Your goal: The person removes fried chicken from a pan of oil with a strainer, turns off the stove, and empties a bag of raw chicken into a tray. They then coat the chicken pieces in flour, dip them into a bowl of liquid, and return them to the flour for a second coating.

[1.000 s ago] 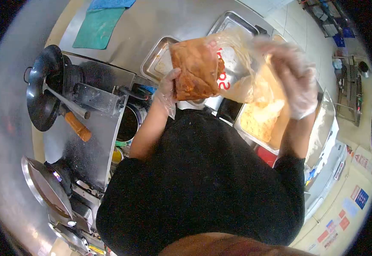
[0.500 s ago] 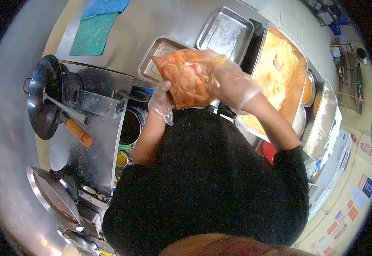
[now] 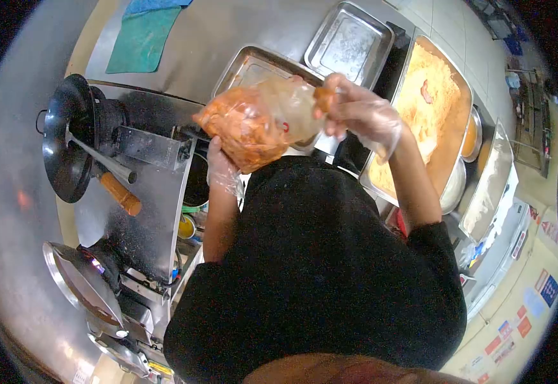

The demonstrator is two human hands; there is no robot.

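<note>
Since half a second ago, my gloved right hand (image 3: 365, 118) has drawn back from the mouth of the clear bag (image 3: 247, 125) of orange pieces, its fingers now pinched on a small orange-brown piece (image 3: 324, 100). With my left hand (image 3: 223, 169) I grip the bag's near-left side, most fingers hidden behind it, before the shallow metal tray (image 3: 259, 64) on the desk (image 3: 199, 38).

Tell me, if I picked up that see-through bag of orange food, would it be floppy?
Probably floppy: the see-through bag looks thin and wrinkled. It might feel heavier at one end, because the orange food is bunched there. It could be slippery too, since the plastic looks shiny.
</note>
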